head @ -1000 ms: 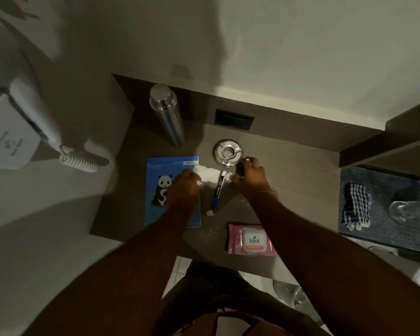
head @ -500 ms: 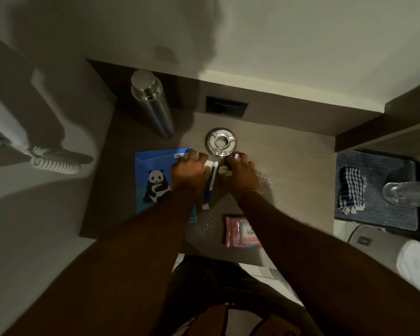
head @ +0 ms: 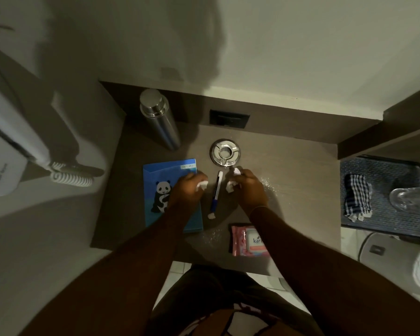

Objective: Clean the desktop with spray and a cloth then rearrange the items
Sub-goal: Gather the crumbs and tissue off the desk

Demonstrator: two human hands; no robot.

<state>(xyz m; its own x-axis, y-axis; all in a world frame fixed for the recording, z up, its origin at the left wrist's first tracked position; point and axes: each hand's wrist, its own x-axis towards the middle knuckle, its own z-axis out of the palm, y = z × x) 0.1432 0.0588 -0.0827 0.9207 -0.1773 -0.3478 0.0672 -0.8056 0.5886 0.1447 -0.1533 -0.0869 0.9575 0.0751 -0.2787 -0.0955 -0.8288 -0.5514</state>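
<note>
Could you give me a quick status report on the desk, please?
Left hand shut on white scrap. Right hand shut on white scraps. Pen between hands; one scrap at its tip; crumbs on desk.

Matt wood-grain desktop [head: 289, 166]; at its twelve o'clock a polished metal ashtray [head: 225, 152], at eleven a brushed steel flask [head: 160, 122], at five glossy plastic wipes packet [head: 249, 241].

dim room, pale wall [head: 301, 44], brown desk [head: 301, 170] (wall socket [head: 229, 118]), tiled floor [head: 177, 272]
</note>
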